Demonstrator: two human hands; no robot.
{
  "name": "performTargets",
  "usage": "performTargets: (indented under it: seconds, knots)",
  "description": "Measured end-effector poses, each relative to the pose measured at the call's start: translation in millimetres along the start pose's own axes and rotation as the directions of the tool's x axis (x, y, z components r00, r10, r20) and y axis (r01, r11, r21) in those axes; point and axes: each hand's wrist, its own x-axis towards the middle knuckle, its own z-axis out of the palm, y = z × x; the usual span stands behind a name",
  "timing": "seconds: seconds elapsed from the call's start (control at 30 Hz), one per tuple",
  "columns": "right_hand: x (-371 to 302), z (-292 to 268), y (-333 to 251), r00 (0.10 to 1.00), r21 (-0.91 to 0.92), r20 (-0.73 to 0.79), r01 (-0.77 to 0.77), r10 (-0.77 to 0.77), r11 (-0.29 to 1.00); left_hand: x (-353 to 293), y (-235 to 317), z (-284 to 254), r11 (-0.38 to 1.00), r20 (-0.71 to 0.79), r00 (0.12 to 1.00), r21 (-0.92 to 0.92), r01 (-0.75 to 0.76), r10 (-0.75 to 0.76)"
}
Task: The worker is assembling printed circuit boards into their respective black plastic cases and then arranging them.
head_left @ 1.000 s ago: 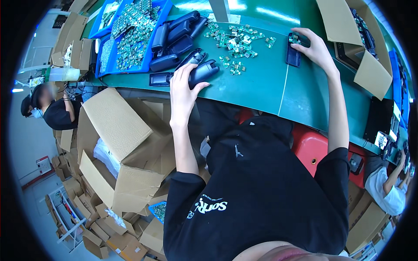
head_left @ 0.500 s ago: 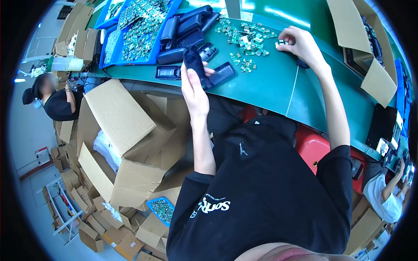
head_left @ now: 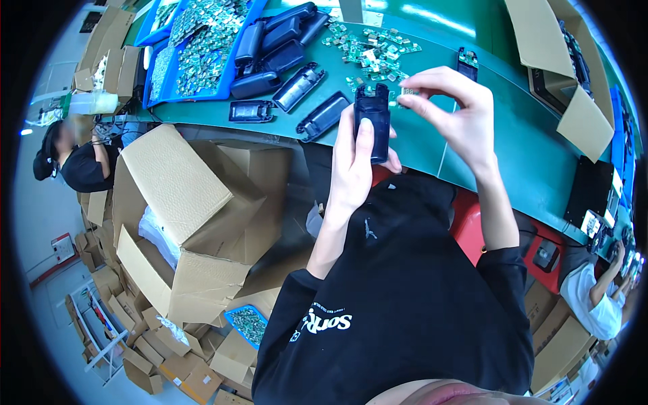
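Drawn closer together, left fingers [head_left: 365,133] clasped a shell [head_left: 372,104] near the counter's edge [head_left: 418,163]; right fingers [head_left: 422,106] pinched a board [head_left: 408,91], open room rightward.

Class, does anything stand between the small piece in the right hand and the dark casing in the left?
Nothing visible does. The right hand pinches the small piece beside the upper end of the dark casing, across an open gap; the thumb of the left hand lies lower.

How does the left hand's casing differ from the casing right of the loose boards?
The held casing is in the left hand; the other casing lies on the table. The other casing shows a green board at its far end; the held casing shows none. Both are dark.
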Motion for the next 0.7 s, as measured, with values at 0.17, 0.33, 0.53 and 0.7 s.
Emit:
performTargets:
  seconds: [0.17,0.33,0.53,0.7]
  knots:
    - [-13,1,-10,0.974,-0.061,-0.107,0.195,-0.201,0.979,-6,8,19,0.997,0.087,0.996,0.081,-0.014,0.007]
    - [-21,1,-10,0.953,-0.151,-0.144,0.244,-0.265,0.958,-9,9,27,0.991,0.120,0.993,0.127,-0.035,0.020]
    - [-25,-4,-15,0.956,-0.167,-0.149,0.226,-0.252,0.960,-8,7,29,0.971,0.098,0.993,0.220,-0.092,0.072]
    - [-26,-5,-14,0.969,-0.102,-0.096,0.219,-0.229,0.970,-5,7,30,0.891,0.048,0.977,0.403,-0.208,0.206]
